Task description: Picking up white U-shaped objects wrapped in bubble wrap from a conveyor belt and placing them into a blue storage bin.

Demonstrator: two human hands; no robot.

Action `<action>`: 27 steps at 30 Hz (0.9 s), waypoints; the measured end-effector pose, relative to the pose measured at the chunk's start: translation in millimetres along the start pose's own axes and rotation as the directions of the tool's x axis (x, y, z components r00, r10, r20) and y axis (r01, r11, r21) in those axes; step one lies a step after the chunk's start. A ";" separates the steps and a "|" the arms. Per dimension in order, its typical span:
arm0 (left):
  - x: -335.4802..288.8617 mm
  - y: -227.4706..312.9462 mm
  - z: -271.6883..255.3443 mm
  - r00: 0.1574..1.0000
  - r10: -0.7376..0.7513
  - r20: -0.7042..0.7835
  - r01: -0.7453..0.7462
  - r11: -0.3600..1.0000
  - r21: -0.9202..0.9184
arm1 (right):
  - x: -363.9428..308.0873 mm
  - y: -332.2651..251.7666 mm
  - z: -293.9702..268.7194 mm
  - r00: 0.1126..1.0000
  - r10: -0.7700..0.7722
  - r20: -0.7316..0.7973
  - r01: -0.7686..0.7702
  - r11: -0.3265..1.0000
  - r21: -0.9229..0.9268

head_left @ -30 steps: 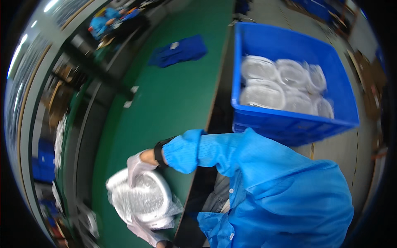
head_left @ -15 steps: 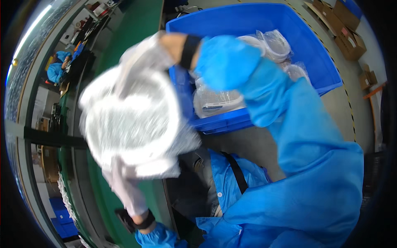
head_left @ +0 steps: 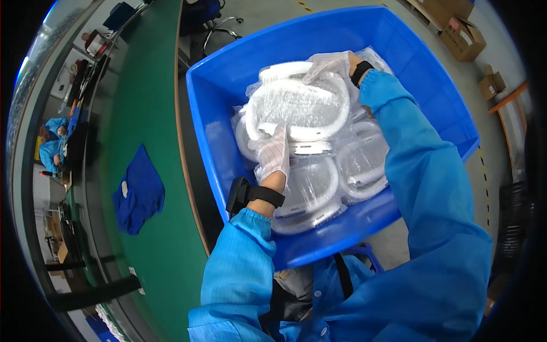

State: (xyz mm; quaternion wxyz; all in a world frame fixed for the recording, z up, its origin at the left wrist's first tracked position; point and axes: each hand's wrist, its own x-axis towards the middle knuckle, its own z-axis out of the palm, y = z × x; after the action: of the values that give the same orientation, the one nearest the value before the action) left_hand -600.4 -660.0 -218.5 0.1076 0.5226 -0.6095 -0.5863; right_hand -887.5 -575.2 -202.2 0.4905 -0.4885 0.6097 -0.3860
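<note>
A wrapped piece (head_left: 299, 105) was held above similar pieces (head_left: 307, 191) in the bin (head_left: 319, 246); its near rim was gripped by the left hand (head_left: 273, 154), its far rim by the right hand (head_left: 331, 65), both partly closed.

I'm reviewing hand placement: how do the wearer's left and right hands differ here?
The left hand holds the near edge of the film-wrapped white piece; the right hand holds its far edge. A boxy black device shows at the left hand's wrist; only a black wristband shows at the right hand's. Both wear whitish gloves.
</note>
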 end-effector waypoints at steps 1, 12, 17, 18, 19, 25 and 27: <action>-4.7 8.0 4.5 0.993 -0.087 0.083 0.090 0.995 -0.033 | 1.6 15.0 -3.7 1.000 0.002 -0.003 -0.002 0.997 0.075; 114.5 -91.8 -23.1 0.986 -0.094 0.140 0.049 0.954 0.295 | 167.1 42.0 40.1 0.964 0.257 0.068 -0.239 0.951 -0.197; 92.3 -113.7 -19.2 0.986 0.074 0.150 -0.058 0.993 -0.107 | 177.4 53.2 43.1 0.991 0.137 0.007 -0.122 0.908 -0.400; 83.2 -122.1 -17.5 0.942 0.286 0.175 -0.298 0.954 0.047 | 174.1 55.9 46.2 0.993 0.098 -0.072 -0.120 0.888 -0.443; 73.7 -124.6 -24.1 0.851 0.478 0.217 -0.518 0.832 0.199 | 175.1 48.6 56.8 0.989 0.040 -0.139 -0.104 0.868 -0.486; -100.5 -53.2 -90.5 0.270 0.609 0.746 -0.883 -0.153 0.444 | 148.9 41.5 115.4 0.870 -0.275 -0.409 -0.172 0.608 -0.775; -156.7 -105.4 -129.0 0.402 0.351 0.846 -0.916 0.174 0.363 | 140.9 18.4 152.9 0.802 -0.452 -0.390 -0.110 0.530 -0.841</action>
State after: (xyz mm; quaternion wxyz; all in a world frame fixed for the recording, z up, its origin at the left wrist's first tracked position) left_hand -383.1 -593.5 -193.0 -0.0869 -0.0405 -0.9648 -0.2449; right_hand -748.1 -707.0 -284.6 -0.0488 -0.5831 0.7792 -0.2248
